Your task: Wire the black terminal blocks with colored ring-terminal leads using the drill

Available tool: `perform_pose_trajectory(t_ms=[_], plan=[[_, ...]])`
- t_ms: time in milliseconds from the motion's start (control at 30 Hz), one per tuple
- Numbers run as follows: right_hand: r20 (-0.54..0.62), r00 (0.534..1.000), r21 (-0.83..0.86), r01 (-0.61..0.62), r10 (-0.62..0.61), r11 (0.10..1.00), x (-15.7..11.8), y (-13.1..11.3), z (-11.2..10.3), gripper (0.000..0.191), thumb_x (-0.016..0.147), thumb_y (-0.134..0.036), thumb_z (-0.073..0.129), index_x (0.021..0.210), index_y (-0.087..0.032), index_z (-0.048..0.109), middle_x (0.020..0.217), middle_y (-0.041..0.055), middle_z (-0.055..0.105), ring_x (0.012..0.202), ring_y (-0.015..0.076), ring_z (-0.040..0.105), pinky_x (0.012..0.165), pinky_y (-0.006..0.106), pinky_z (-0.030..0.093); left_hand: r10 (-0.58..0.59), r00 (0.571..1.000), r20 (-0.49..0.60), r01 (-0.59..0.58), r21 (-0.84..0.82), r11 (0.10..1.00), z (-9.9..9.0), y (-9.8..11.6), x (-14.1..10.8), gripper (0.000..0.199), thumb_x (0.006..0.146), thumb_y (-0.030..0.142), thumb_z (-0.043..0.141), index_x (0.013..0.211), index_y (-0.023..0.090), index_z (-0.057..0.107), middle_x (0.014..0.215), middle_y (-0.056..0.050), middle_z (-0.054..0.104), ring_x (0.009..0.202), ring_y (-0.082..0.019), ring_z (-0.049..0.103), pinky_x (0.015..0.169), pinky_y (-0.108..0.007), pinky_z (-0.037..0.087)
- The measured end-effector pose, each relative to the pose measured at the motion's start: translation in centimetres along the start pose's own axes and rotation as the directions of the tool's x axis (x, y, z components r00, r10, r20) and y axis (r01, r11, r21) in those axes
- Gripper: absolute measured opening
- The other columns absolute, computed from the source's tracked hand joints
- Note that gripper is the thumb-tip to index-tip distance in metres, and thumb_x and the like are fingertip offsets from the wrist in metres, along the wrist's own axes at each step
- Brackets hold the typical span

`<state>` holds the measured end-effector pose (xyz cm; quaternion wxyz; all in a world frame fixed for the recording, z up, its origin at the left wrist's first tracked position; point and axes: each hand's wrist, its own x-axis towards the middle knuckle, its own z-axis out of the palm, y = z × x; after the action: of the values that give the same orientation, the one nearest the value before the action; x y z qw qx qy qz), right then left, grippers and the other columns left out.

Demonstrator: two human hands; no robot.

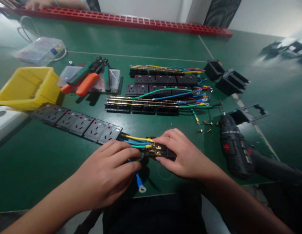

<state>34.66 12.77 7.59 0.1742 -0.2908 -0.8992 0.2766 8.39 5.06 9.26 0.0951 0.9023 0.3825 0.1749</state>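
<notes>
My right hand grips a small black terminal block with brass contacts, thumb and fingers on its opposite sides. Yellow, blue and green wires run to the block's left end. My left hand is curled over wires beside the block; its fingertips partly hide what they pinch. A blue wire with a ring terminal pokes out below those fingers. The wires lead from a black socket strip, which lies slanted to the left.
Further back lie several wired socket strips. A cordless drill and brass screws are on the right. A yellow bin, orange-green crimping pliers and clear boxes are on the left. Another person's hand is beyond the red rail.
</notes>
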Motion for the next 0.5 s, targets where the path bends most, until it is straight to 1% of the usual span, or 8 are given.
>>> perform_pose_trajectory(t_ms=[67, 167, 267, 333, 400, 500], plan=[[-0.001, 1.000, 0.002, 0.003, -0.003, 1.000, 0.0, 0.0, 0.0, 0.040, 0.090, -0.029, 0.066, 0.128, -0.019, 0.061, 0.112, 0.0086, 0.060, 0.102, 0.0201, 0.051, 0.094, 0.038, 0.046, -0.010, 1.000, -0.004, 0.010, -0.028, 1.000, -0.4, -0.3, 0.1, 0.026, 0.090, 0.014, 0.057, 0.113, 0.022, 0.066, 0.118, -0.006, 0.068, 0.109, -0.023, 0.058, 0.090, -0.039, 0.047], [0.004, 1.000, 0.000, 0.006, -0.006, 1.000, 0.0, 0.1, 0.0, 0.041, 0.089, -0.029, 0.067, 0.128, -0.018, 0.061, 0.112, 0.0083, 0.060, 0.102, 0.0200, 0.051, 0.094, 0.038, 0.046, -0.028, 0.999, -0.014, 0.028, -0.022, 0.999, -0.5, -0.9, 0.5, 0.030, 0.091, 0.012, 0.054, 0.118, 0.021, 0.063, 0.122, -0.007, 0.066, 0.114, -0.023, 0.056, 0.094, -0.039, 0.046], [0.018, 1.000, -0.008, 0.004, -0.004, 1.000, 0.0, 0.1, -0.1, 0.041, 0.089, -0.029, 0.067, 0.127, -0.018, 0.061, 0.111, 0.0084, 0.060, 0.102, 0.0204, 0.051, 0.094, 0.039, 0.046, -0.073, 0.997, -0.034, 0.076, 0.087, 0.993, -0.3, -1.5, 1.3, 0.030, 0.094, 0.017, 0.054, 0.123, 0.017, 0.060, 0.124, -0.009, 0.065, 0.117, -0.024, 0.057, 0.099, -0.041, 0.044], [0.020, 1.000, -0.015, 0.001, -0.001, 1.000, 0.0, 0.1, -0.1, 0.040, 0.090, -0.030, 0.066, 0.127, -0.018, 0.061, 0.111, 0.0081, 0.060, 0.102, 0.0204, 0.051, 0.094, 0.039, 0.045, -0.067, 0.997, -0.034, 0.073, 0.180, 0.981, 0.0, -1.8, 1.9, 0.029, 0.097, 0.023, 0.054, 0.124, 0.016, 0.059, 0.125, -0.010, 0.066, 0.117, -0.026, 0.058, 0.099, -0.043, 0.044], [0.018, 1.000, -0.019, 0.000, 0.000, 1.000, 0.1, 0.1, -0.1, 0.039, 0.090, -0.031, 0.065, 0.127, -0.018, 0.061, 0.111, 0.0077, 0.060, 0.102, 0.0202, 0.051, 0.094, 0.039, 0.045, -0.042, 0.999, -0.001, 0.041, 0.228, 0.973, 0.1, -2.0, 2.6, 0.029, 0.097, 0.029, 0.054, 0.123, 0.017, 0.060, 0.122, -0.009, 0.067, 0.115, -0.026, 0.060, 0.098, -0.043, 0.044], [0.029, 1.000, -0.019, -0.004, 0.004, 1.000, 0.1, 0.1, -0.1, 0.039, 0.091, -0.031, 0.065, 0.127, -0.018, 0.061, 0.111, 0.0073, 0.059, 0.103, 0.0199, 0.050, 0.095, 0.038, 0.045, -0.046, 0.997, 0.070, 0.030, 0.219, 0.975, 0.2, -2.4, 3.1, 0.024, 0.097, 0.029, 0.055, 0.117, 0.019, 0.061, 0.114, -0.006, 0.069, 0.106, -0.025, 0.062, 0.092, -0.041, 0.045]])
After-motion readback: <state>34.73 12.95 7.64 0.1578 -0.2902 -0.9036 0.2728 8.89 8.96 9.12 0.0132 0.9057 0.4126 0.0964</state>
